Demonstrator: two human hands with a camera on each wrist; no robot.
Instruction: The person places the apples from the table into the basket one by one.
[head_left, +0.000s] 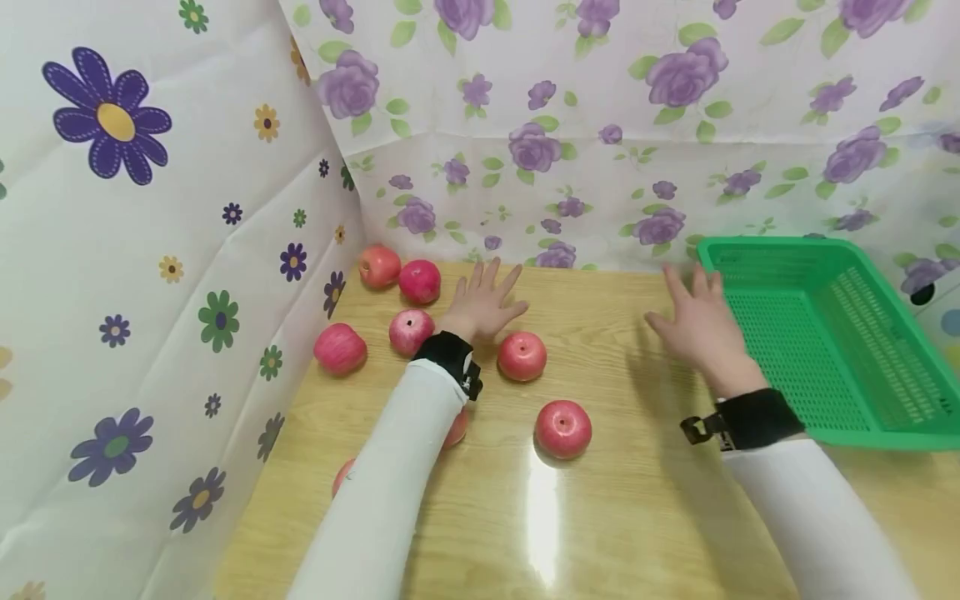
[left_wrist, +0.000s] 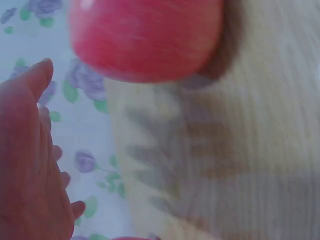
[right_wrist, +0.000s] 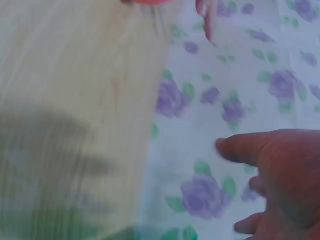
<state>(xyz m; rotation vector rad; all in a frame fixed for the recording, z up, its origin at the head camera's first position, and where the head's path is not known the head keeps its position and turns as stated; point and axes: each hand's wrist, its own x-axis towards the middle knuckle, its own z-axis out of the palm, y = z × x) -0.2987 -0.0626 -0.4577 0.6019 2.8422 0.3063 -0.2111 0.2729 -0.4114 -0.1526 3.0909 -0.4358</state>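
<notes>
My left hand (head_left: 483, 307), fingers spread, hovers over the table among the apples and holds nothing. Just below its wrist on the right lies a red apple (head_left: 522, 356), and a paler-topped apple (head_left: 411, 332) lies to its left. In the left wrist view a large apple (left_wrist: 145, 37) fills the top, apart from the fingers. My right hand (head_left: 701, 321), also spread and holding nothing, is beside the left rim of a green plastic basket (head_left: 795, 433). In the right wrist view its thumb and fingers (right_wrist: 245, 147) stretch out over the flowered cloth.
Two apples (head_left: 420, 282) sit in the back left corner, another apple (head_left: 341, 349) near the left cloth wall. One apple (head_left: 563, 429) lies mid-table; two more are partly hidden by the left sleeve (head_left: 382, 492). Flowered cloth (head_left: 540, 200) hangs along the back.
</notes>
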